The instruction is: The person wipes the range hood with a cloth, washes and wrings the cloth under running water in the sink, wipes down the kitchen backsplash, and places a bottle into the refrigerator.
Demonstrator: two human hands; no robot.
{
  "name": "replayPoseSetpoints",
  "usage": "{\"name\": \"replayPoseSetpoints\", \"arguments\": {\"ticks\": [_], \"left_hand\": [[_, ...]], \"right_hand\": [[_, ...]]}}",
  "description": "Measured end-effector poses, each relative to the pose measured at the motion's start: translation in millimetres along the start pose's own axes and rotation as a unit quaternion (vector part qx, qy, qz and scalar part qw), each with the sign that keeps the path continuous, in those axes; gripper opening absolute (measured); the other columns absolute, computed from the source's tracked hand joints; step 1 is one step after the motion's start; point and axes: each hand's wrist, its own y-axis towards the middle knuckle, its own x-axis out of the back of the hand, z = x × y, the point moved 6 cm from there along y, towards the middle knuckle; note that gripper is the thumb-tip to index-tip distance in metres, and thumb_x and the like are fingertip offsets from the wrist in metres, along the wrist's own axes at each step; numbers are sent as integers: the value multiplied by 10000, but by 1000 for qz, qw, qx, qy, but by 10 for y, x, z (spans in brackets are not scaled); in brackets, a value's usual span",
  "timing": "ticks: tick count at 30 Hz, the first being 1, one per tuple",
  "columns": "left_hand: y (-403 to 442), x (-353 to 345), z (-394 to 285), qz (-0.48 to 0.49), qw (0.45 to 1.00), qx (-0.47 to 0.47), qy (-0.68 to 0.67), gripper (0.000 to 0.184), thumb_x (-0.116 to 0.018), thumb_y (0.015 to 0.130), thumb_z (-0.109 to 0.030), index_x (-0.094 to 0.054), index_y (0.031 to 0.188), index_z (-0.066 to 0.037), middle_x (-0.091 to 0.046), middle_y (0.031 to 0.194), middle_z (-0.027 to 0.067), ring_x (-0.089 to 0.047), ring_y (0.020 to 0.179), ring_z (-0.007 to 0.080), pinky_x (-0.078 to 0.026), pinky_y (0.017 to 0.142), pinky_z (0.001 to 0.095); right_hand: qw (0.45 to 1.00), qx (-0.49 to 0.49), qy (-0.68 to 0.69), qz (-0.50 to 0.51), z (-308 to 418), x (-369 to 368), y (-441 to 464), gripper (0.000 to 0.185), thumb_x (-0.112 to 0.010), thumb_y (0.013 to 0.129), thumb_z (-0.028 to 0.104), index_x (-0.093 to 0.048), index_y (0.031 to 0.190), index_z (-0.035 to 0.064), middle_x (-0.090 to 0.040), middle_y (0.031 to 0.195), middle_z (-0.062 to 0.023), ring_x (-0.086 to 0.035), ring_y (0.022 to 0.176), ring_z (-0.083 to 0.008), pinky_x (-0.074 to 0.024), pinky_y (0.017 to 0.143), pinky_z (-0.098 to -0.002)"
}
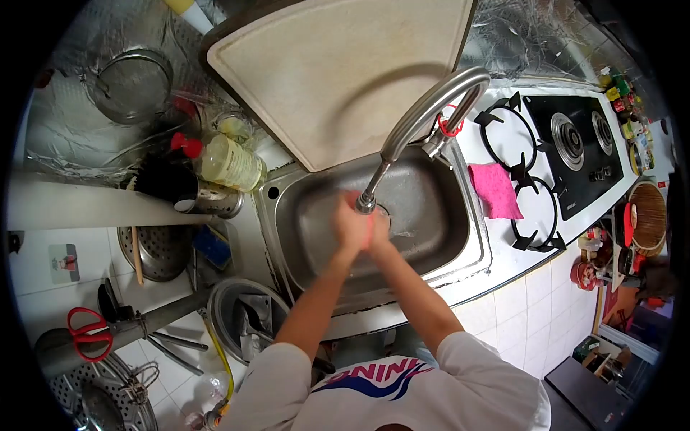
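Holds two hands (352, 226) together behind one gooseneck faucet (417, 120), cannot tell if grasping, with one pink cloth (494, 192) towards three o'clock

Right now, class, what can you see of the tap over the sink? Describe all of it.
The tap is silvery and looks metallic, with a shiny, thick, arching spout. It rises near the picture-right side of the sink, with a red loop around its upright part. The spout narrows, then ends in a wider nozzle pointing down into the basin. The left hand and right hand are at the nozzle; whether they touch it is unclear.
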Motion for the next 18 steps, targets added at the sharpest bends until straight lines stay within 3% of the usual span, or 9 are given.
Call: {"name": "replayPoseSetpoints", "arguments": {"ticks": [1, 2, 3, 5, 8, 10, 12, 15, 18], "left_hand": [[140, 111, 58, -42, 997, 66, 4, 353, -730, 754, -302, -592, 950, -43, -665, 867, 144, -655, 825, 277, -488, 740, 357], [156, 83, 217, -101, 995, -1, -8, 370, -742, 721, -326, -594, 903, -40, -664, 816, 144, -657, 794, 285, -489, 716, 374], [154, 55, 368, -156, 985, -69, -13, 389, -755, 688, -351, -596, 856, -38, -664, 764, 144, -659, 763, 292, -489, 691, 392], [-130, -72, 208, -100, 994, -15, 30, 328, -755, 676, -294, -600, 798, -31, -663, 767, 161, -656, 755, 296, -493, 690, 405], [-163, -114, 136, -74, 993, -10, 87, 290, -736, 692, -255, -613, 814, -23, -658, 772, 184, -648, 753, 338, -495, 686, 427], [114, -138, 410, -56, 993, 1, 99, 296, -719, 707, -251, -625, 860, -16, -653, 780, 207, -642, 765, 380, -495, 689, 447], [672, -349, 1230, -38, 992, 74, -91, 347, -708, 714, -292, -616, 873, 2, -646, 778, 220, -635, 761, 387, -490, 704, 461], [134, -80, 256, -86, 996, 19, -3, 324, -716, 713, -283, -622, 843, -1, -651, 752, 192, -639, 734, 376, -490, 699, 447], [-98, -176, 257, -63, 997, 21, 34, 305, -717, 722, -274, -633, 827, -1, -664, 751, 167, -647, 717, 369, -493, 699, 421]], "right_hand": [[988, 10, 146, -39, -398, 46, 148, 170, -480, 951, 160, -602, 910, 49, -633, 900, -69, -601, 804, -134, -500, 675, -312], [987, 6, 162, -22, -240, -116, -20, 147, -528, 929, 166, -602, 921, 40, -637, 892, -83, -607, 769, -155, -507, 663, -330], [996, 87, 23, 22, -421, 49, 327, 162, -532, 925, 179, -598, 912, 32, -635, 883, -86, -613, 757, -166, -512, 658, -333], [979, 160, -115, 60, -490, 318, 637, 178, -537, 921, 192, -593, 904, 24, -633, 873, -89, -620, 745, -177, -516, 652, -336], [988, -77, 133, 22, -162, 238, 371, 179, -545, 903, 173, -591, 896, 1, -631, 883, -101, -623, 735, -194, -514, 639, -340], [969, -90, 228, 34, -137, 26, 23, 159, -520, 890, 127, -594, 872, -13, -626, 874, -92, -611, 727, -186, -500, 627, -333], [996, 33, 74, -26, -199, 8, -15, 156, -490, 877, 98, -595, 875, -17, -627, 890, -97, -610, 733, -189, -506, 636, -338], [996, 19, 90, 5, -359, 249, 638, 156, -514, 872, 131, -582, 831, -3, -601, 790, -57, -562, 661, -151, -471, 589, -333], [1000, -11, 6, 6, -25, 146, 468, 196, -550, 870, 186, -561, 779, 13, -554, 688, -26, -504, 603, -124, -426, 544, -331]]}}
